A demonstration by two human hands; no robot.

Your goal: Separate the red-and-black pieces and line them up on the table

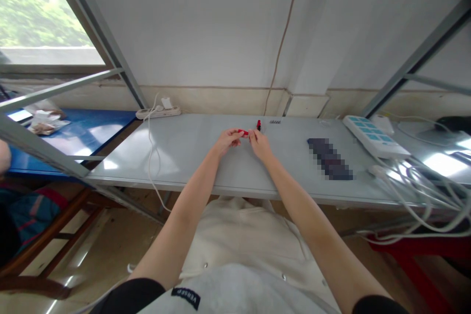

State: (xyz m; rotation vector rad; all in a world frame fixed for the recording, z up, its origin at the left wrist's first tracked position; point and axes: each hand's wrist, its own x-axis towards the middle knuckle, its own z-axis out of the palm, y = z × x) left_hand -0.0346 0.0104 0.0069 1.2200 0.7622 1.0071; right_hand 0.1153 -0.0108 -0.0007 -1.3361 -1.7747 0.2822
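Between my two hands, just above the grey tabletop (pixel 191 157), is a small red stick-like piece (pixel 243 132); its exact kind is too small to make out. My left hand (pixel 228 140) pinches its left end between thumb and fingers. The fingers of my right hand (pixel 259 143) close on its right end. Right behind my right hand, a small red and black object (pixel 258 125) stands on the table. A short row of tiny dark pieces (pixel 274 121) lies a little to the right of it, near the back edge.
A white power strip (pixel 158 113) with a cable sits at the back left. On the right are a blurred-out dark item (pixel 329 159), a larger power strip (pixel 375 135) and tangled white cables (pixel 423 196). Metal frame posts (pixel 128 83) rise beside the table.
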